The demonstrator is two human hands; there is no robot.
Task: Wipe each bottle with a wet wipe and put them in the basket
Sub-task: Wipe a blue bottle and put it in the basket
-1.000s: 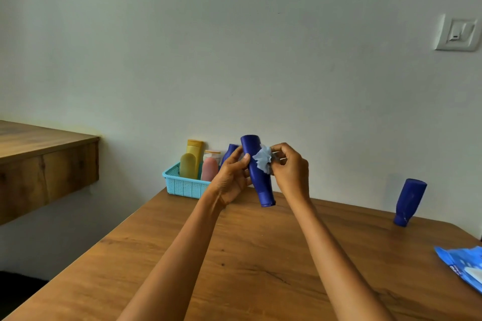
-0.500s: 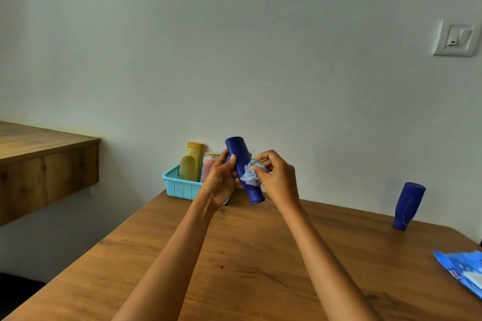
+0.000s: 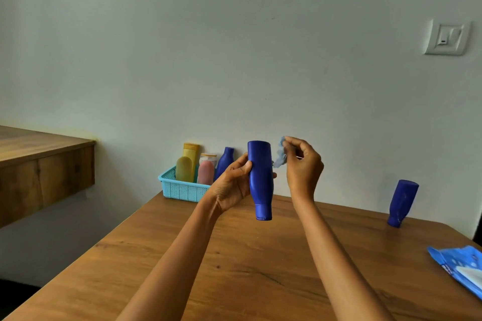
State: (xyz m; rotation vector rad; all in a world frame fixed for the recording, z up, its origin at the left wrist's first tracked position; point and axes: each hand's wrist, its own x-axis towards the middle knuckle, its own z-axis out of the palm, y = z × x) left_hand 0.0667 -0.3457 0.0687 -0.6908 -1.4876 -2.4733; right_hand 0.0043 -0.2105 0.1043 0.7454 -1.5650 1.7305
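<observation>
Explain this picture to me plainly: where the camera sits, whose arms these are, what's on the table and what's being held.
The camera is worn on a person's head, looking forward and down, so the two bare arms are the wearer's own. The left hand holds a blue bottle cap-down above the wooden table. The right hand pinches a crumpled wet wipe beside it. A turquoise basket at the far edge holds several bottles. Another blue bottle stands cap-down at the right, and a blue wipes pack lies at the picture's right edge.

- Matt, smooth blue plastic: held bottle [image 3: 260, 177]
- Crumpled soft cloth-like wet wipe [image 3: 280, 155]
- Grained brown wood, low sheen: table [image 3: 247, 268]
- Perforated turquoise plastic: basket [image 3: 182, 189]
</observation>
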